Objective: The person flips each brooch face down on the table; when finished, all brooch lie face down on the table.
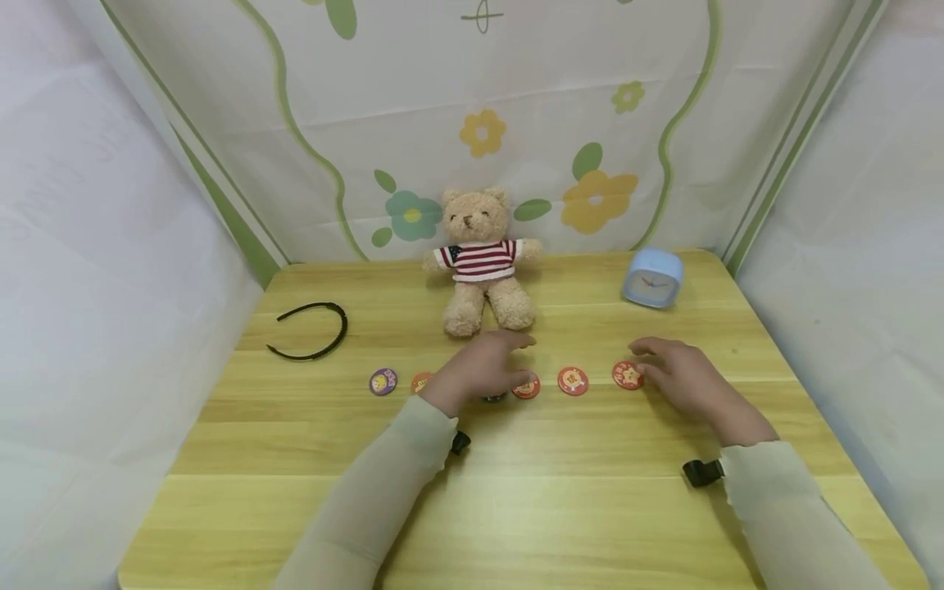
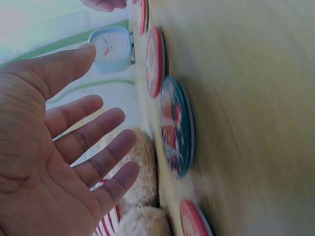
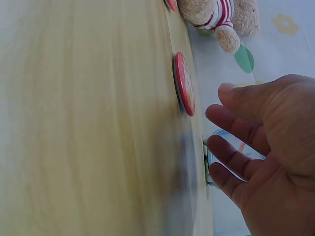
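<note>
Several round badges lie in a row across the wooden table. My left hand (image 1: 475,370) hovers over the middle of the row, fingers spread and holding nothing. Beneath it, a dark green badge (image 2: 178,128) is mostly hidden in the head view, and an orange badge (image 1: 420,382) is partly covered. A red badge (image 1: 527,387) shows just past the left thumb, with another red badge (image 1: 573,380) to its right. At the row's right end, my right hand (image 1: 686,378) is beside a red star badge (image 1: 628,375), its fingers loosely bent around nothing. A purple badge (image 1: 383,381) marks the left end.
A teddy bear (image 1: 483,262) in a striped shirt sits at the back middle, behind the left hand. The blue clock (image 1: 653,279) stands at the back right. A black headband (image 1: 341,328) lies at the left. Patterned fabric (image 1: 413,90) encloses the table.
</note>
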`<state>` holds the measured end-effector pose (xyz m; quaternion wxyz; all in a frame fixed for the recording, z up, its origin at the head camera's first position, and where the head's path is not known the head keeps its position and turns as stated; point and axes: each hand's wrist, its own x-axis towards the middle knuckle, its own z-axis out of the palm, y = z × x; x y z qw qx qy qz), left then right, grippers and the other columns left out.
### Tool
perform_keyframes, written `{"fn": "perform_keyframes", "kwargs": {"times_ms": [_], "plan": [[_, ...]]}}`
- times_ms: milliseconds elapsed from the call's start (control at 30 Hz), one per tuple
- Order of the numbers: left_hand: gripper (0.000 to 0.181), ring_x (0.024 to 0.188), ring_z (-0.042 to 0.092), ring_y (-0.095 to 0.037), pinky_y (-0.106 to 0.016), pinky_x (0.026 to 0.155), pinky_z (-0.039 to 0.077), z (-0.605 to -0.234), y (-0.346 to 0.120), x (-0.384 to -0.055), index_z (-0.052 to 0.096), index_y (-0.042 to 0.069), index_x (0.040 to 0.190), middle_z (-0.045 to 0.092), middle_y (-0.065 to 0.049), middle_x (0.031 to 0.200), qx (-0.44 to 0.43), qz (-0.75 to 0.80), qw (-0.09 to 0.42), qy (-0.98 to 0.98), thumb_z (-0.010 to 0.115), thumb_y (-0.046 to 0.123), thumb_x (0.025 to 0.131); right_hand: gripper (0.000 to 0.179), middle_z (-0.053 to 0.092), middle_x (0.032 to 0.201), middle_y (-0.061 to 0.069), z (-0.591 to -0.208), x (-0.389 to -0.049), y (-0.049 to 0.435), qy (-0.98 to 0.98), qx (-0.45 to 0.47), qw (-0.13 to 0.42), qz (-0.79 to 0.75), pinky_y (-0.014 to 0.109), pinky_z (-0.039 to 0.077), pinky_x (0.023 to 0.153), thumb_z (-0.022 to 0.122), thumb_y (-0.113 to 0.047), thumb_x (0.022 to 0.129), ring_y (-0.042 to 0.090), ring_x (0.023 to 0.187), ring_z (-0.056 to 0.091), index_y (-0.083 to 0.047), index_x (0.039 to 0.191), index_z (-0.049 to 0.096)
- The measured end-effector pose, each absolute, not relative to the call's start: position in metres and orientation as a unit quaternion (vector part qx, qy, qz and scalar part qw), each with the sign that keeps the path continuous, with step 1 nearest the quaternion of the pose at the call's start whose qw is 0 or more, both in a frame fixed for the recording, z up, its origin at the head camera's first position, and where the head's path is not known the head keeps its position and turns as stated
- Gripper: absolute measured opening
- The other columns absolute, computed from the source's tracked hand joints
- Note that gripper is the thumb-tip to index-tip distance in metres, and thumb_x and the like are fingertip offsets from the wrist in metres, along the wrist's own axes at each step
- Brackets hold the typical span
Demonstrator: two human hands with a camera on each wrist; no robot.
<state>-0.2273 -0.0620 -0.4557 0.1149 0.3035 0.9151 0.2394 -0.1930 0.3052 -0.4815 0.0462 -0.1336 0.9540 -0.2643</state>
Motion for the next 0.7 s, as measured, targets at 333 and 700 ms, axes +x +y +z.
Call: {"fn": "perform_keyframes", "kwargs": {"times_ms": [333, 700], "plan": [[0.059, 0.135, 0.064, -0.017, -0.035, 0.12, 0.048, -0.453, -0.029, -0.226, 0.058, 0.017, 0.158, 0.064, 0.0, 0.156, 0.327, 0.224, 0.14, 0.907, 0.075, 0.035, 0.104, 0.041, 0.062, 0.149, 0.03, -0.482, -0.188, 0.312, 0.957, -0.127, 0.051, -0.255, 0.073, 0.038, 0.12, 0.069, -0.017, 0.108, 0.056, 0.144, 0.05, 0.001, 0.143, 0.065], [0.058, 0.147, 0.058, -0.02, -0.035, 0.126, 0.042, -0.464, 0.011, -0.223, 0.059, 0.019, 0.158, 0.064, -0.001, 0.156, 0.354, 0.21, 0.134, 0.901, 0.073, 0.039, 0.106, 0.041, 0.066, 0.148, 0.026, -0.489, -0.188, 0.318, 0.954, -0.113, 0.065, -0.27, 0.07, 0.039, 0.12, 0.074, -0.026, 0.106, 0.053, 0.144, 0.052, -0.004, 0.141, 0.069]]}}
